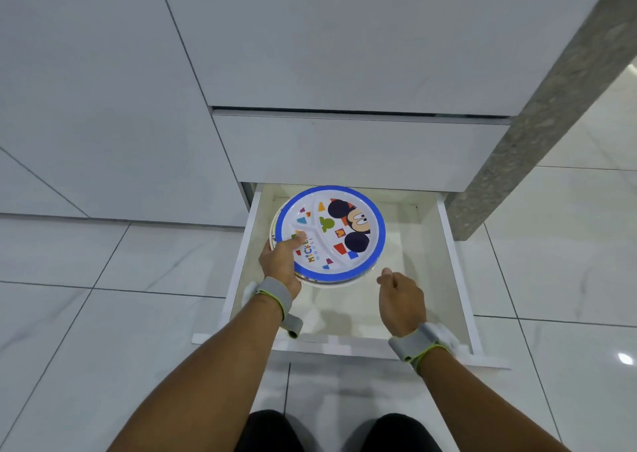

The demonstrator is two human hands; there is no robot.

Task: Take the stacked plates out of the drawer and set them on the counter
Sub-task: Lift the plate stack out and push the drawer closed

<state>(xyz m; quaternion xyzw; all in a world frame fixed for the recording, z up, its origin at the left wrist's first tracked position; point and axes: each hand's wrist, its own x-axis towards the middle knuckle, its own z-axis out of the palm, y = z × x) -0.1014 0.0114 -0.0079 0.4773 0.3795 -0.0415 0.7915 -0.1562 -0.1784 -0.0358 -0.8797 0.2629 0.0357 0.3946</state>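
Note:
A stack of plates sits inside the open bottom drawer. Its top plate is white with a blue rim, three sections and a cartoon mouse print. My left hand grips the stack's left edge, thumb on top of the rim and fingers underneath. The stack looks slightly lifted and tilted above the drawer floor. My right hand hovers just right of the stack's near edge, fingers loosely curled, touching nothing. Both wrists carry grey bands.
White drawer fronts rise above the open drawer. A grey stone panel flanks the cabinet on the right. Glossy white floor tiles surround it. My knees are at the bottom edge. The counter top is out of view.

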